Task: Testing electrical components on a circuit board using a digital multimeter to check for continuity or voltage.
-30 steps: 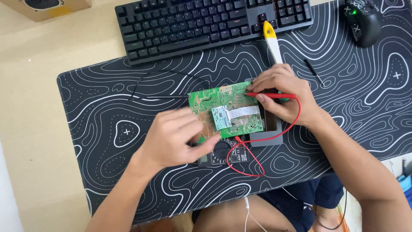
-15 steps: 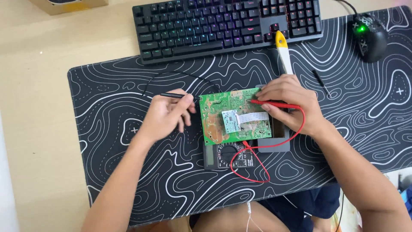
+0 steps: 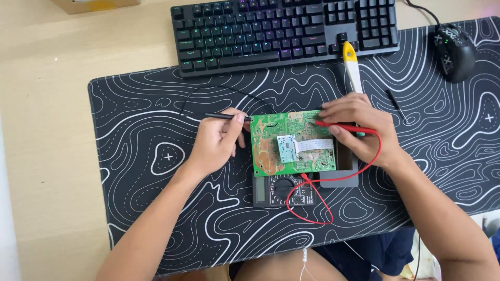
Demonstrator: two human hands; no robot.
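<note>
Your left hand [image 3: 216,143] lies knuckles up, fingers curled, thumb and forefinger pinched at the fingertips [image 3: 240,118] — the wrist runs straight into a bare forearm that slants down and to the left, out of the lower edge of view. Your right hand [image 3: 359,127] is palm down, fingers bent and pointing left, closed in a pinch too. Its forearm — bare as well — slants down and to the right. The two hands sit level, well apart.

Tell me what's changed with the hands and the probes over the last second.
The left hand came off the green circuit board, moved left and took hold of the black probe, whose tip now sits at the board's left edge. The right hand still holds the red probe on the board; the multimeter stays put.
</note>
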